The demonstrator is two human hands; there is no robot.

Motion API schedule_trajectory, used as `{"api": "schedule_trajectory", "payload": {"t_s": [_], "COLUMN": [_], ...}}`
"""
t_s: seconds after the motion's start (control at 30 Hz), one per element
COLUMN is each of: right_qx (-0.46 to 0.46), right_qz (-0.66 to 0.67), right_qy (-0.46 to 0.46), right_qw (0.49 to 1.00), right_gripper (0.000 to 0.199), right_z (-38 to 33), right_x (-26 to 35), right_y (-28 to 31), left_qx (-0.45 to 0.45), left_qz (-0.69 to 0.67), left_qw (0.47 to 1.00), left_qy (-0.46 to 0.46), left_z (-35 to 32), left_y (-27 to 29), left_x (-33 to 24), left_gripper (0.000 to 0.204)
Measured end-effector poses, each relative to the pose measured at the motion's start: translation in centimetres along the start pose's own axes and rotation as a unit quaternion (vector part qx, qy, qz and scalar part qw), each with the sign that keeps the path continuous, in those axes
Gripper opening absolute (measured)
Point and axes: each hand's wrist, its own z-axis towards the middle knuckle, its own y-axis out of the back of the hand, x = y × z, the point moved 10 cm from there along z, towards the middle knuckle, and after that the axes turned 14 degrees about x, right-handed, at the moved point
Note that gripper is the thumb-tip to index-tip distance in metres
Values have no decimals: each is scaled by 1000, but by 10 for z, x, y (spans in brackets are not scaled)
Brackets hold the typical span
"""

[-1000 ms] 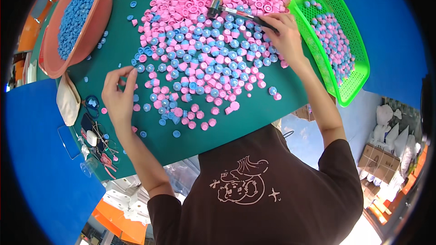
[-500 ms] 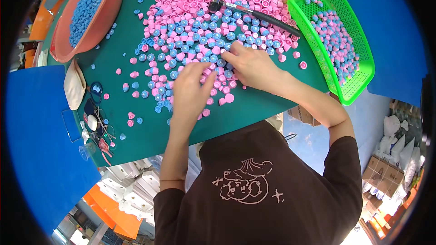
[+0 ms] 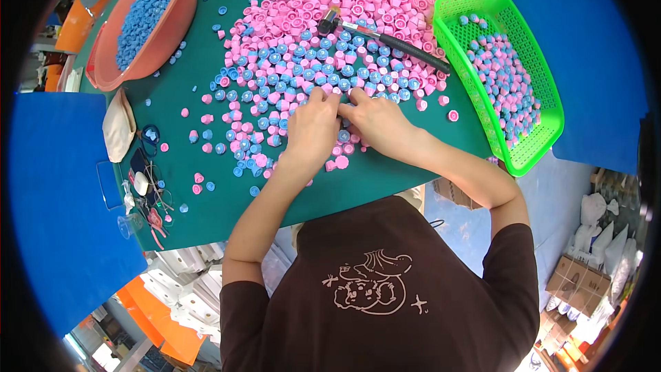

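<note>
Left hand (image 3: 313,129) and right hand (image 3: 381,122) sit close together, fingers bent, over a green table (image 3: 206,217); from here I can't tell what they pinch. I see a green basket (image 3: 529,153) of pink-and-blue pieces (image 3: 506,83) at right, an orange tub (image 3: 172,36) of blue caps (image 3: 144,19) at left, a hammer (image 3: 387,40) beyond the hands, and small pink cups (image 3: 358,9), some blue-topped, around them.

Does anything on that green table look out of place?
Oddly, the black-handled hammer lies atop small pink and blue plastic pieces, not beside them. Small blue caps beside the round salmon-coloured basin may have spilled.
</note>
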Motion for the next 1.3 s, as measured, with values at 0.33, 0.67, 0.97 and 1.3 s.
{"api": "schedule_trajectory", "payload": {"t_s": [0.33,0.67,0.97,1.3], "right_qx": [-279,-163,-342,-224], "right_qz": [216,177,199,84], "right_qy": [-178,-93,-230,-136], "right_qw": [919,966,889,961], "right_gripper": [30,19,25,37], "right_z": [-133,-140,-210,-98], "right_x": [-110,-42,-124,-83], "right_y": [127,37,82,55], "left_qx": [51,-41,-56,22], "left_qz": [5,-170,-125,13], "left_qw": [998,903,930,976], "left_qy": [-46,-392,-342,-218], "left_z": [4,99,109,67], "left_y": [2,85,104,-2], "left_x": [-6,-178,-161,-86], "left_gripper": [17,21,21,33]}}
